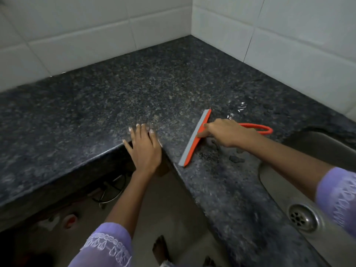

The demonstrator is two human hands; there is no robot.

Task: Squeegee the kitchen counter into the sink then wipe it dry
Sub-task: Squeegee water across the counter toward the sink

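Note:
An orange squeegee (pixel 194 138) with a grey rubber blade lies blade-down on the dark speckled granite counter (pixel 134 89), just right of its inner corner. My right hand (pixel 227 132) grips the squeegee where the looped orange handle meets the blade. My left hand (pixel 144 147) rests flat with fingers spread on the counter's inner corner edge, holding nothing. Water (pixel 234 112) glistens on the counter beyond the squeegee, and wet patches lie behind the blade. The steel sink (pixel 317 151) with its drain (pixel 302 218) sits at the right.
White tiled walls (pixel 96 31) meet in a corner behind the L-shaped counter. Below the counter's inner edge are the floor, a wire stand (pixel 109 189) and a small red-and-white object (pixel 70 221) in shadow.

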